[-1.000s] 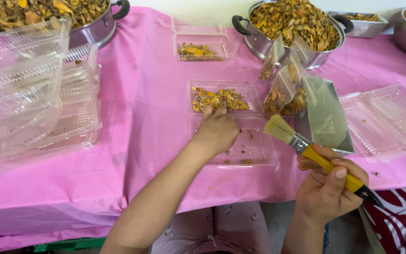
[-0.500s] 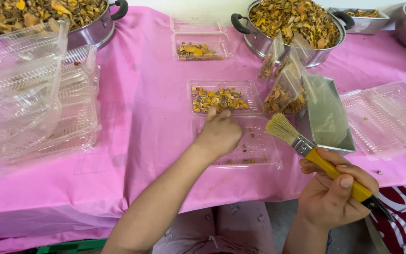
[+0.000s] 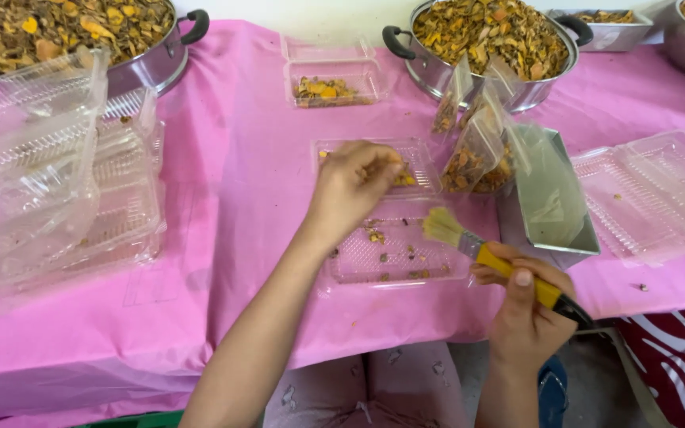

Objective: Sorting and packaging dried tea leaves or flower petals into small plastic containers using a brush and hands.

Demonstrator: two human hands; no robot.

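The left hand has slid forward since a second ago, from the hinge of the open clear clamshell container up into its far half, where the yellow-orange dried pieces lie; the fingertips are now bunched down among those pieces, pinched narrow, though whether they actually grip any cannot be told from above; this suggests the sorting has moved from steadying the box to picking through its contents. The right hand has dropped a little lower and nearer the table edge, and the brush it holds has come down with it, so the pale bristles now hang just over the near half of the container, beside a few loose crumbs (none touched, as far as can be seen).

The left forearm reaches diagonally up from the lower middle, wrist bent, knuckles uppermost. The right hand is closed around the brush's yellow handle, thumb laid along the top, the dark end poking out towards the lower right.

Just right of the container stand small clear bags of the same dried stuff and a folded greenish bag; everything rests on a pink tablecloth.
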